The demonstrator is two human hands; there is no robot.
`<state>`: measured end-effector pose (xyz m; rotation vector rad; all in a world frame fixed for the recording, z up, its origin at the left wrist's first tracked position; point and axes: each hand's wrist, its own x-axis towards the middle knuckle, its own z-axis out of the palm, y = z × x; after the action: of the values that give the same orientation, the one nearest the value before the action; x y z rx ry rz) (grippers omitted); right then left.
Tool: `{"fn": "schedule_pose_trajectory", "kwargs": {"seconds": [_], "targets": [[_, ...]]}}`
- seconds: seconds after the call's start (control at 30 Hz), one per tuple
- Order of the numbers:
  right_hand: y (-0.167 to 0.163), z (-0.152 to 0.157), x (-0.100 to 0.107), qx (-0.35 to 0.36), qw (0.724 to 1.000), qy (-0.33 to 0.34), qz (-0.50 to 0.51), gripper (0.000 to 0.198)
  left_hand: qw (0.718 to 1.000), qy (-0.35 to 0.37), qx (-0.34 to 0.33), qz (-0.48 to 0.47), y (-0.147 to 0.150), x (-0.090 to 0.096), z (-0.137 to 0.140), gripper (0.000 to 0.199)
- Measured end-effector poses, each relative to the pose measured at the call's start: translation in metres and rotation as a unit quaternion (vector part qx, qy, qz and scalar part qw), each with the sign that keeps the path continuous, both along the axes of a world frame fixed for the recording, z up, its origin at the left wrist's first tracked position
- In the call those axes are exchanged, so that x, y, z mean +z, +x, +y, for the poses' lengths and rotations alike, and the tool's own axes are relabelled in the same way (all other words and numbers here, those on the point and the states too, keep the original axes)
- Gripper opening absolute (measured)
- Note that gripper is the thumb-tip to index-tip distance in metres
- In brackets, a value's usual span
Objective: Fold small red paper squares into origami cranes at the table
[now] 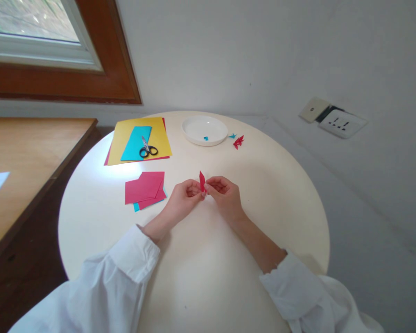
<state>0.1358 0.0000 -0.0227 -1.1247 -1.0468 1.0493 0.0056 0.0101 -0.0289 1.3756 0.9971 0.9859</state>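
Between my two hands, above the middle of the round table, is a small piece of folded red paper [202,180], its pointed tip standing up. My left hand [185,196] pinches its lower part from the left, thumb and fingers pressed together. From the right, my right hand [226,194] grips the same paper between thumb and curled fingers. The fingertips hide the lower end of the paper. To the left of my left hand lie several red paper squares [143,188], with a blue sheet [136,207] showing beneath them.
On the white round table [280,203], a white dish [190,136] holds a small blue scrap [205,138]. Beside it lie a blue folded piece [232,136] and red folded pieces [239,142]. Black-handled scissors [148,149] rest on blue paper [132,147] over yellow sheets [123,134].
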Motion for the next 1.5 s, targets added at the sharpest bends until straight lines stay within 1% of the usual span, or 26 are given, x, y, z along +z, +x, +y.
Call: {"fn": "schedule_pose_trajectory", "kwargs": {"seconds": [0.1, 0.17, 0.3, 0.4, 0.5, 0.73, 0.9, 1.07, 1.27, 1.37, 1.5], "targets": [[0.0001, -0.0002, 0.0007, 0.005, 1.000, -0.003, 0.002, 0.013, 0.999, 0.022, 0.021, 0.022, -0.0002, 0.0041, -0.0010, 0.016], [0.0005, -0.0010, 0.0012, 0.012, 1.000, -0.005, 0.003, 0.013, 0.999, 0.020, 0.042, 0.020, -0.0003, 0.0059, -0.0012, 0.018], [0.0010, -0.0025, 0.0011, 0.024, 1.000, -0.005, 0.002, 0.014, 0.997, -0.006, 0.066, -0.029, -0.0004, 0.0053, -0.0003, 0.019], [0.0009, -0.0028, 0.0005, 0.027, 1.000, -0.003, 0.000, 0.016, 0.996, -0.017, 0.064, -0.059, -0.0005, 0.0039, -0.0001, 0.020], [0.0006, -0.0026, 0.0001, 0.029, 1.000, -0.001, 0.002, 0.018, 0.996, -0.013, 0.066, -0.059, -0.0007, 0.0036, -0.0004, 0.019], [0.0004, -0.0008, -0.0016, 0.031, 0.999, 0.005, 0.020, 0.017, 0.996, 0.021, 0.069, -0.057, -0.0016, 0.0067, -0.0010, 0.019], [0.0009, -0.0003, -0.0025, 0.037, 0.999, 0.001, 0.021, 0.018, 0.995, 0.047, 0.056, -0.062, -0.0023, 0.0064, -0.0006, 0.021], [0.0013, -0.0010, -0.0018, 0.046, 0.999, -0.003, 0.011, 0.015, 0.995, 0.040, 0.042, -0.081, -0.0027, 0.0034, 0.0001, 0.020], [0.0011, -0.0014, -0.0018, 0.045, 0.999, -0.012, 0.012, 0.012, 0.995, -0.001, 0.033, -0.098, -0.0012, 0.0063, -0.0020, 0.020], [0.0012, -0.0014, -0.0018, 0.045, 0.999, -0.019, 0.010, 0.012, 0.994, -0.009, 0.028, -0.108, -0.0005, 0.0076, -0.0026, 0.018], [0.0012, -0.0010, -0.0011, 0.045, 0.999, -0.025, 0.010, 0.012, 0.995, -0.011, 0.032, -0.095, -0.0003, 0.0079, -0.0026, 0.015]]}}
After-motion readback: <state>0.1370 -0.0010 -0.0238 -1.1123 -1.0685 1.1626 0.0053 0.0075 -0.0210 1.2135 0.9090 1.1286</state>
